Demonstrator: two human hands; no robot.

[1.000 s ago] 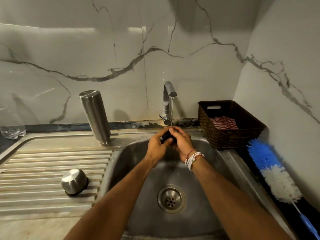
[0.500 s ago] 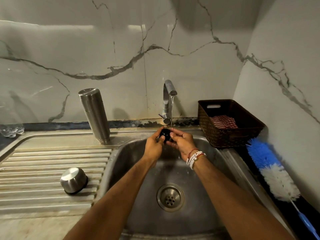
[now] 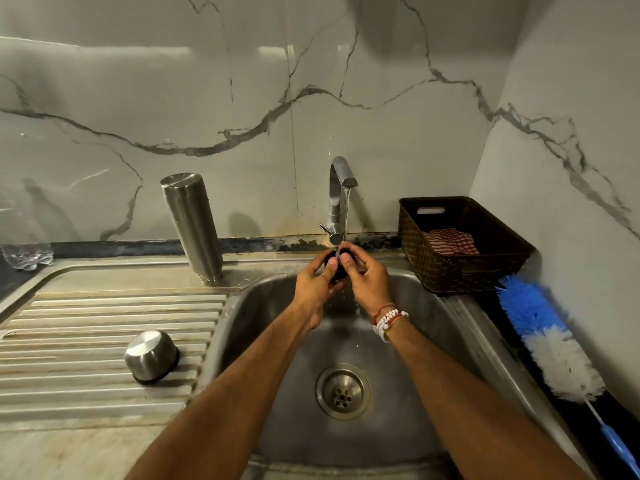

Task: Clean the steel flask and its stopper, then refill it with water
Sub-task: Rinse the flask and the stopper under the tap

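Note:
The steel flask (image 3: 192,226) stands upside down at the back of the draining board, left of the tap (image 3: 338,188). Its steel cup lid (image 3: 151,356) lies mouth down on the ribbed board. Water runs from the tap onto the black stopper (image 3: 336,268), which both hands hold over the sink (image 3: 433,327). My left hand (image 3: 316,285) grips it from the left with the thumb on top. My right hand (image 3: 366,279) grips it from the right, thumb pressed on the stopper. Most of the stopper is hidden by my fingers.
A dark woven basket (image 3: 450,271) with a red striped cloth (image 3: 450,241) sits right of the sink. A blue and white bottle brush (image 3: 550,341) lies along the right wall. A clear glass item (image 3: 26,256) is at the far left. The drain (image 3: 342,391) is below my arms.
Both hands keep the stopper under the running water; the thumbs have shifted over it as the fingers rub it. The flask and lid have not moved.

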